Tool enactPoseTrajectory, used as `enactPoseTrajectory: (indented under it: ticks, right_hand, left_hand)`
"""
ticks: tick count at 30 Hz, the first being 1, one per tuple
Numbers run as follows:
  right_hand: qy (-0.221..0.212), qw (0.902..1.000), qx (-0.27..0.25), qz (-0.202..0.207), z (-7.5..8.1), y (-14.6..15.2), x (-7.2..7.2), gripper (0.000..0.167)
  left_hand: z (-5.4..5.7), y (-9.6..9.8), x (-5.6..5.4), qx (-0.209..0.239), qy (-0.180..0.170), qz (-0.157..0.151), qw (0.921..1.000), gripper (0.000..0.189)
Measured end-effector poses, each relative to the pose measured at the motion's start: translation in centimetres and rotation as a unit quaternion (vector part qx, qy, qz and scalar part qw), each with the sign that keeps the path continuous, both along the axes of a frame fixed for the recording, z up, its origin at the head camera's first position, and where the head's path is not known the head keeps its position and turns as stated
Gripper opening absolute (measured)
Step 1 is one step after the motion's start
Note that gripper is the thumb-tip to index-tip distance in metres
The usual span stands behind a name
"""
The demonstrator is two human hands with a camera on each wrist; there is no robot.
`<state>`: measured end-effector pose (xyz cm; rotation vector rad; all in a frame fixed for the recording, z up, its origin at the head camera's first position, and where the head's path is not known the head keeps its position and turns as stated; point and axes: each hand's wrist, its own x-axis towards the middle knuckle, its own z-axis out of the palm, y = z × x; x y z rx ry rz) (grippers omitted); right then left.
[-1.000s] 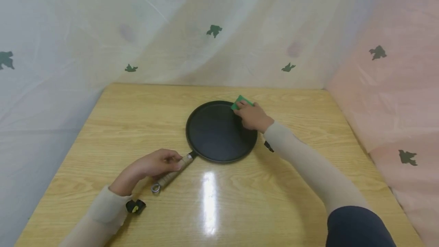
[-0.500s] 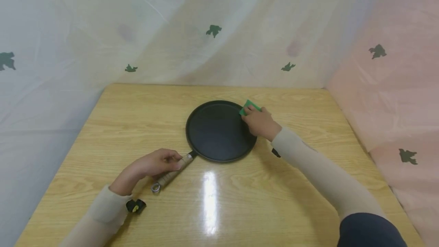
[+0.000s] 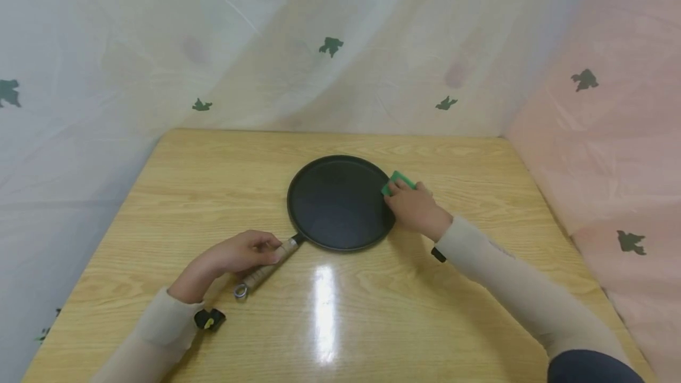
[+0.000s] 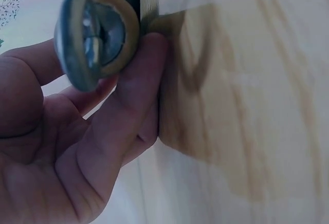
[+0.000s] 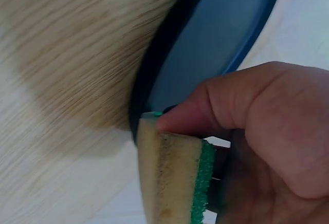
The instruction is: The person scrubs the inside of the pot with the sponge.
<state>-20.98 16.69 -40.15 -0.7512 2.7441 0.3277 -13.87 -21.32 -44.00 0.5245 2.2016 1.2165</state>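
A round black frying pan [image 3: 340,203] with a low rim lies flat on the table. Its wooden handle [image 3: 260,275] points to the near left and ends in a metal ring [image 4: 77,39]. My left hand [image 3: 247,253] holds this handle, thumb and fingers about it. At the pan's right rim, my right hand [image 3: 417,208] grips a sponge [image 3: 400,181] with a green scouring side [image 5: 203,183] and a yellowish foam side [image 5: 175,178]. In the right wrist view the thumb presses on the foam, and the sponge overlaps the pan's edge. The other fingers are partly hidden behind the sponge.
The pan rests on a light wood-grain table [image 3: 425,312] with a bright light reflection in front. Pale cloth [image 3: 255,46] printed with green leaf shapes hangs behind it, with pinkish cloth [image 3: 601,152] on the right. Each wrist wears a small black device [image 3: 210,319].
My right hand has slid the sponge along the pan's rim, from the upper right toward the right side and nearer to me. The left hand and the pan have stayed put.
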Motion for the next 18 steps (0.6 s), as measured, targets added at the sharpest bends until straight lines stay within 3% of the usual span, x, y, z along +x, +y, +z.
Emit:
enactPoseTrajectory:
  ticks: [9,18]
  right_hand:
    - [-0.056,0.9982,-0.018,-0.012,1.2,-0.9,1.9,0.037]
    - [-0.152,0.9832,-0.099,-0.010,2.3,-0.4,4.1,0.045]
  left_hand:
    - [-0.2,-0.1,0.0,-0.001,0.001,0.004,1.0000,0.030]
    - [-0.4,-0.1,-0.1,-0.003,-0.008,0.007,0.9999,0.029]
